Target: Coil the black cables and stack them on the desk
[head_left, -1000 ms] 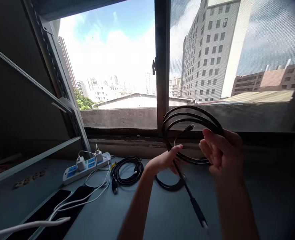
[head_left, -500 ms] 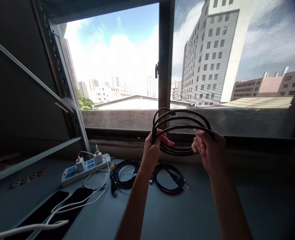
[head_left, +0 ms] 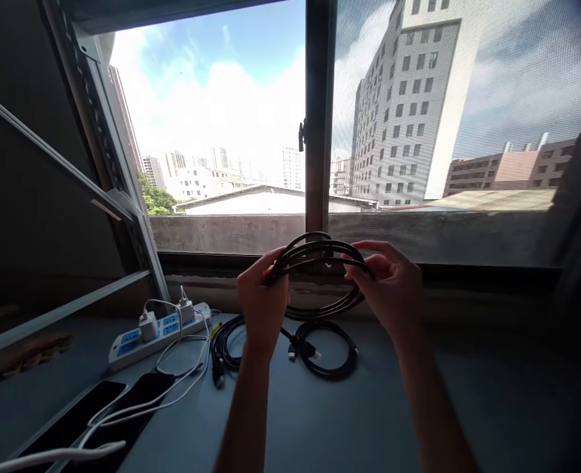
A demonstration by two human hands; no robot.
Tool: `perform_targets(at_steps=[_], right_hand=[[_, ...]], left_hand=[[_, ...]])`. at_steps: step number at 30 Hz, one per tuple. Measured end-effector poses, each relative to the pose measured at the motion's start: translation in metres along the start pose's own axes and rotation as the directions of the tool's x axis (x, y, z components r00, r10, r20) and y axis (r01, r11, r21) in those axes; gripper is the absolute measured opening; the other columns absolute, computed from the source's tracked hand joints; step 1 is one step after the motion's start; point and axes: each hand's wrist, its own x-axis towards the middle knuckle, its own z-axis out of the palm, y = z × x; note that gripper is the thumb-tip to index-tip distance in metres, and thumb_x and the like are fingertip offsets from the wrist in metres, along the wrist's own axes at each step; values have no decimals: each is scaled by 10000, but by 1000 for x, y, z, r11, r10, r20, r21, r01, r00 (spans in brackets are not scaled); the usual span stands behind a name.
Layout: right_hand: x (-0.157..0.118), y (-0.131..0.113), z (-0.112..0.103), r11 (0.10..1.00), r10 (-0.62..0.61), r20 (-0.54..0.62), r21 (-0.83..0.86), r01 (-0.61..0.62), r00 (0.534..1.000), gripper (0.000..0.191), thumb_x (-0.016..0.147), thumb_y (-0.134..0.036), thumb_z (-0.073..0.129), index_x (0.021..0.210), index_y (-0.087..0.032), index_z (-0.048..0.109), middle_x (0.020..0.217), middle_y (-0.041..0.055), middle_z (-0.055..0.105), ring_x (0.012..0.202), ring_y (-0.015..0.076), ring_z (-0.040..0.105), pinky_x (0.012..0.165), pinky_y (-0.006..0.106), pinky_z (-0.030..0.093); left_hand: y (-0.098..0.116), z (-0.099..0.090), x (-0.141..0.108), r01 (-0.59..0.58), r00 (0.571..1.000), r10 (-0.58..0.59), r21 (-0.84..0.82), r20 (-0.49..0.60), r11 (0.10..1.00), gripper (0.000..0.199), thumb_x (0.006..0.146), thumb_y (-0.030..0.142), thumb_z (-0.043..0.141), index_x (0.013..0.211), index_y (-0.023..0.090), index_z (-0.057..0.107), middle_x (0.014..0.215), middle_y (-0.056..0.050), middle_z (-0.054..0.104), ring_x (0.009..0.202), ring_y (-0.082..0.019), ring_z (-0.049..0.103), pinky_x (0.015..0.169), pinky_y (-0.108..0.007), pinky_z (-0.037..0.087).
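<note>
A black cable point(head_left: 327, 312) wound in several loops is held up above the desk, before the window sill. My left hand point(head_left: 263, 292) is closed around the left side of the loops. On the right side, my right hand point(head_left: 392, 279) pinches the loops between thumb and fingers. Behind and below lies a second black cable coil point(head_left: 338, 375). Plugs point(head_left: 304, 348) show beside it; whether one hangs from the held cable I cannot tell. Another black cable coil point(head_left: 220, 345) with a yellow tag rests left of that, partly hidden by my left arm.
A white power strip point(head_left: 159, 338) with two chargers stands at the back left. White cords point(head_left: 172, 394) run from it across two dark flat devices point(head_left: 93, 407). A metal frame point(head_left: 142, 246) rises at the left, and the window point(head_left: 318, 131) stands behind the desk.
The held loops have become smaller and sit slightly lower. My left hand has moved left and turned its back to me; my right hand has opened from a fist to a pinch on the loops.
</note>
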Motion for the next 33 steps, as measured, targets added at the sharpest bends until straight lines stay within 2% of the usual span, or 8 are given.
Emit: perform_targets(at_steps=[3,6,10,17,21,26,30,33], right_hand=[[-1,4,6,996,-47,-3,-78,47,999,453,688,-338,685,1109,-202,586,878,49,643,803,181,626,606,252,529],[-5,4,11,994,-59,116,-82,69,991,450,738,-327,618,1164,-192,574,1127,93,575,962,207,584,747,308,525],[-9,-5,12,990,-20,290,-130,60,957,252,777,-245,544,984,-172,668,827,32,665,743,165,616,695,267,502],[-13,-18,2,963,-91,296,-216,159,951,228,792,-344,595,785,-144,706,651,10,649,609,141,582,531,198,403],[-19,-26,-2,947,-113,261,-263,184,959,241,760,-377,635,734,-154,723,498,-13,580,475,120,520,429,199,317],[-26,-42,-8,999,2,330,-35,10,944,223,727,-381,672,635,-177,675,528,-5,606,464,127,558,389,191,370],[-31,-52,-14,972,62,578,150,-181,814,354,719,-389,679,498,-163,520,482,-7,579,368,110,521,338,195,395],[-35,-55,-15,957,24,650,205,-206,760,348,730,-343,675,494,-159,497,417,-30,523,328,90,482,313,179,364]], left_hand=[[3,-6,-1,-140,989,143,82,-35,987,244,660,109,550,815,179,725,368,83,454,286,-33,360,300,-140,288],[2,-12,-2,-267,957,282,178,-65,947,298,628,54,539,802,196,735,506,51,591,403,-64,497,382,-150,376],[2,-15,-2,-381,907,406,189,-117,905,357,597,0,513,794,200,735,603,45,652,528,-93,579,472,-155,428],[6,-14,-5,-537,815,549,117,-186,836,289,614,2,508,684,191,715,524,61,605,439,-54,508,433,-146,377],[5,-10,-6,-405,878,406,58,-253,912,221,622,45,496,605,185,666,466,65,491,411,-45,423,401,-160,323],[2,-10,-1,-255,921,231,-37,-315,966,166,619,75,478,512,172,558,441,66,358,373,-26,278,358,-169,211],[-1,-8,4,-56,994,45,-110,-96,992,171,627,113,472,474,172,519,368,79,262,322,-25,221,329,-176,154],[-7,-1,4,34,998,-31,-60,50,998,189,650,132,443,539,174,589,347,76,296,311,-34,253,325,-172,165]])
